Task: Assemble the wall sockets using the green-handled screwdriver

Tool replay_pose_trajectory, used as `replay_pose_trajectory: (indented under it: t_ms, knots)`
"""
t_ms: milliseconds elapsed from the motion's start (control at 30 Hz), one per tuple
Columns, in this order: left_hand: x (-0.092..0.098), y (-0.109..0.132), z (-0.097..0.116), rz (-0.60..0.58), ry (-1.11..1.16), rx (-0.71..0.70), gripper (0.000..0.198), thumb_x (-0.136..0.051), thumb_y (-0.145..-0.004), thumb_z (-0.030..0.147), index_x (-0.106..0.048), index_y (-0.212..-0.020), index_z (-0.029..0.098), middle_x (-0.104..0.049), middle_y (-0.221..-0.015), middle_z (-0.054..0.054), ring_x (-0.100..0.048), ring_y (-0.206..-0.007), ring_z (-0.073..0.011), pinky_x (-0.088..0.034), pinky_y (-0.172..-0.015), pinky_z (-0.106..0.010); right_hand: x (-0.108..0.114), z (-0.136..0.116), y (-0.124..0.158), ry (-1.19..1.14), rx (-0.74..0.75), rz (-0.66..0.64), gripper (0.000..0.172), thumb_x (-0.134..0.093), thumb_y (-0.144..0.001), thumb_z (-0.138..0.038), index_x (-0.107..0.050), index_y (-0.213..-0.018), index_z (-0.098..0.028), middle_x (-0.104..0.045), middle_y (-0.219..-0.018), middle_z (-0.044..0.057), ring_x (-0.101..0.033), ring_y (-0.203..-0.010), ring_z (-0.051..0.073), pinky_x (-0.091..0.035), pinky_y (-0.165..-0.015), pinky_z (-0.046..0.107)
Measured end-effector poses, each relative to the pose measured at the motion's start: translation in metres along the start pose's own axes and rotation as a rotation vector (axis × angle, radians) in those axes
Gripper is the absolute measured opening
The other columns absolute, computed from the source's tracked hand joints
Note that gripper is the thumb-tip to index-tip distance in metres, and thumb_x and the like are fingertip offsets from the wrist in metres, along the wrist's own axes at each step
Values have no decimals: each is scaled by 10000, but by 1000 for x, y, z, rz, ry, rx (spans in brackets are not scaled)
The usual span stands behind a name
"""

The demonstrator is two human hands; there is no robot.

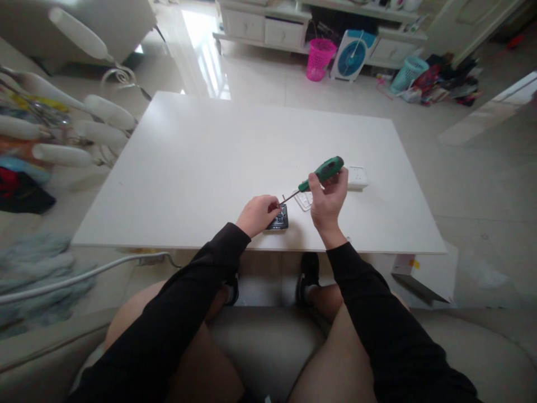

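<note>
Gripping a screwdriver (320, 173), the right hand (328, 208) sits just right of the frame's centre, its thumb and fingers closed around the lower part of the handle. That handle is thick and rounded, green with dark parts, and slants toward the upper right; its thin metal shaft runs down and left toward the left hand (258, 215). There the fingers are curled in narrowly by the shaft's tip; whether they pinch anything, I cannot tell.

Directly beneath those fingertips, partly covered, lies a squarish black unit (278, 220) with a detailed, uneven top, near the table's lower edge and to the lower left of the right hand. Between the hands, a flat white plate (302, 200) with slots lies partly behind the screwdriver. Just beyond the right hand, toward the right of the frame, rests a boxy white socket (357, 177) with small dark holes. All lie on a smooth, pale table (201, 162). Farther out, at the upper right, stand a perforated pink basket (320, 59) and a blue-and-white fan (351, 56) on glossy tiles (255, 84).
</note>
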State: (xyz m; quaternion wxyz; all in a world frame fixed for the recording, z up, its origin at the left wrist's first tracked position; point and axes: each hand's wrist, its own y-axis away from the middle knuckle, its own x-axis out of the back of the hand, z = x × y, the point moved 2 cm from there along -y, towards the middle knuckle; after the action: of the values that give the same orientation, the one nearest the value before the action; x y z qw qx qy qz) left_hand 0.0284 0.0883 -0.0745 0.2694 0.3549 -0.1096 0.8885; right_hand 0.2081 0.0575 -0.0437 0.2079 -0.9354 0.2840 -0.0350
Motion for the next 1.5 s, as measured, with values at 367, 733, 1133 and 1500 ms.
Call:
replay_pose_trajectory:
  t_ms: [367, 733, 1133, 1500]
  knots:
    - [2, 1, 3, 16, 3, 23, 89, -686, -912, 222, -744, -846, 205, -766, -860, -35, -673, -803, -196, -512, -792, -335, 7, -8, 1, -17, -78, 76, 427, -777, -859, -560, -507, -1070, -306, -576, -977, -14, -660, -873, 148, -659, -708, 296]
    - [3, 2, 3, 24, 13, 29, 90, -689, -909, 216, -746, -841, 202, -759, -850, -35, -670, -811, -194, -514, -799, -328, 1, -12, 3, -28, -85, 87, 458, -815, -810, -535, -487, -1028, -301, -572, -932, -26, -657, -854, 139, -605, -642, 238]
    - [-4, 2, 6, 9, 33, -16, 81, -681, -900, 213, -730, -836, 198, -733, -837, -34, -665, -780, -188, -507, -766, -321, -1, -20, 6, 9, -28, 80, 460, -821, -803, -506, -526, -1106, -325, -608, -999, -10, -704, -963, 178, -611, -666, 256]
    - [-6, 1, 9, 15, 68, -32, 22, -716, -884, 214, -730, -885, 197, -720, -890, -28, -675, -804, -184, -521, -787, -324, -1, -25, 7, 43, -11, 69, 449, -819, -804, -505, -542, -1112, -332, -593, -1012, -10, -688, -947, 174, -587, -642, 245]
